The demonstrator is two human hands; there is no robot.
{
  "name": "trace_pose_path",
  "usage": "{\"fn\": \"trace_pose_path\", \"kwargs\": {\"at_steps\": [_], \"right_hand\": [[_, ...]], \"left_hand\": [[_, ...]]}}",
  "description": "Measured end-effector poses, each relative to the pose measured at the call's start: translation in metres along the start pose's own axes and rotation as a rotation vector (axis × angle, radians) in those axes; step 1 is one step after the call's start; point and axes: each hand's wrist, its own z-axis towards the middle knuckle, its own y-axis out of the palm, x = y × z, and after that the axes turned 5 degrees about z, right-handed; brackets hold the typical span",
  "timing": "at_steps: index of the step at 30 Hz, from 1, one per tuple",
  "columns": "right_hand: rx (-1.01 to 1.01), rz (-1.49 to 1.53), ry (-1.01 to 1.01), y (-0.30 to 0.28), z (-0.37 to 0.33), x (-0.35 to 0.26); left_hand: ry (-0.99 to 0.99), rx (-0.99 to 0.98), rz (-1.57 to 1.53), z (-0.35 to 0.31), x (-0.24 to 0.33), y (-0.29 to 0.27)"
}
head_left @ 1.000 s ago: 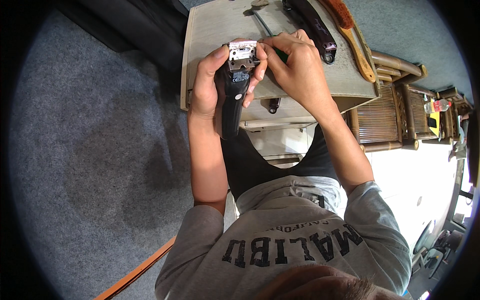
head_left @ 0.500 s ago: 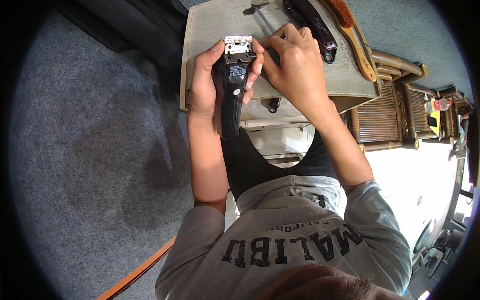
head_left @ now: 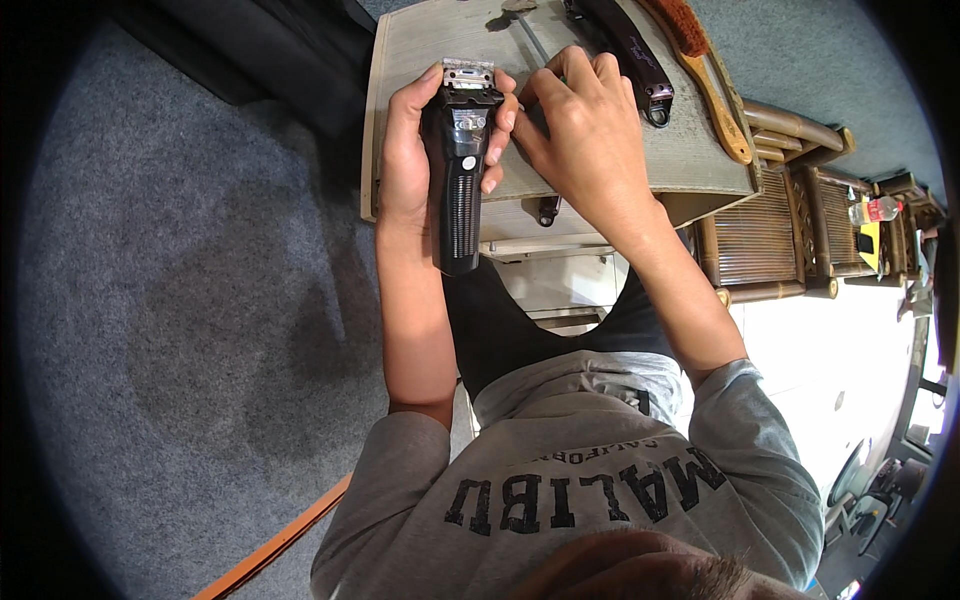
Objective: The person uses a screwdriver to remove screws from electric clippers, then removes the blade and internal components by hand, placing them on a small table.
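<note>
My left hand (head_left: 408, 150) is wrapped around a black hair clipper (head_left: 462, 190), held upright with its metal blade (head_left: 468, 75) at the far end and its ribbed grip towards me. Close by on the right, my right hand (head_left: 590, 125) has its fingers curled together, thumb side near the clipper's head. What those fingers hold, if anything, is hidden. A thin grey metal shaft (head_left: 530, 35) lies on the tabletop just beyond them; its near end disappears behind the hand. Farther right rests a dark clipper-shaped body (head_left: 628, 55) with a hanging loop.
The pale wooden table (head_left: 410, 50) also bears a brush with a wooden handle (head_left: 715, 105). Under its near edge, a dark object end (head_left: 549, 210) pokes out above an open drawer (head_left: 540, 244). Bamboo seating (head_left: 755, 240) stands to the right, with a bottle (head_left: 878, 210) on it.
The clipper in my left hand has tilted and shifted slightly left and away from me. My right hand has moved a little to the left, fingers still curled.
</note>
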Motion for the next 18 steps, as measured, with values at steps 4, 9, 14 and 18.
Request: {"fn": "trace_pose_path", "kwargs": {"at_steps": [4,9,14,18], "right_hand": [[-0.013,0.0,0.002,-0.001,0.0,0.0],[0.07,0.115,0.014,0.001,0.001,0.002],[0.235,0.51,0.147,-0.004,0.006,0.005],[0.204,0.669,0.128,-0.012,0.008,0.001]], "left_hand": [[-0.014,0.006,-0.009,0.0,0.0,0.001],[-0.012,0.007,0.028,0.001,-0.001,0.0],[0.005,0.033,0.085,0.001,-0.002,0.002],[0.004,0.134,0.211,0.0,-0.006,0.005]]}}
